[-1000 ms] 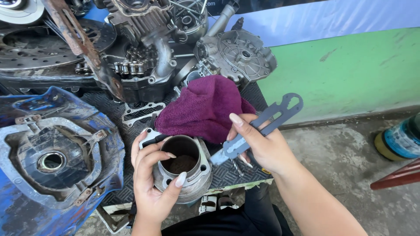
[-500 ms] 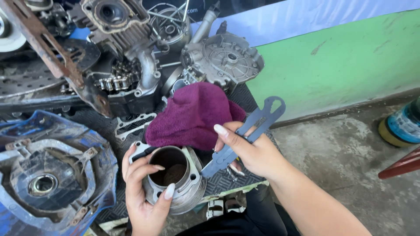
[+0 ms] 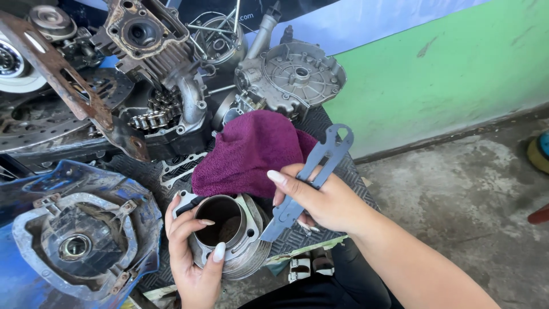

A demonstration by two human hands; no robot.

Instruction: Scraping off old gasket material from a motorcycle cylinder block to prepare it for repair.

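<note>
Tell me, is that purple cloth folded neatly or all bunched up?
Bunched up. The purple cloth sits in a rumpled mound with soft creases and no flat folded edges, behind the metal cylinder.

Support surface: a dark tabletop point(image 3: 349, 171) with a raised diamond-tread pattern, its near edge running just under the hands. A purple cloth point(image 3: 251, 151) lies bunched on it, directly beyond both hands. A flat metal gasket point(image 3: 180, 169) rests on the tread just beyond the left hand point(image 3: 191, 260). Farther beyond the hands sit a dark engine block with a chain sprocket point(image 3: 166, 111) and a grey round engine cover point(image 3: 297, 77). A blue housing with a grey casing point(image 3: 80, 240) lies just outside the left hand. Grey concrete floor point(image 3: 463, 212) lies outside the right hand point(image 3: 320, 200).
</note>
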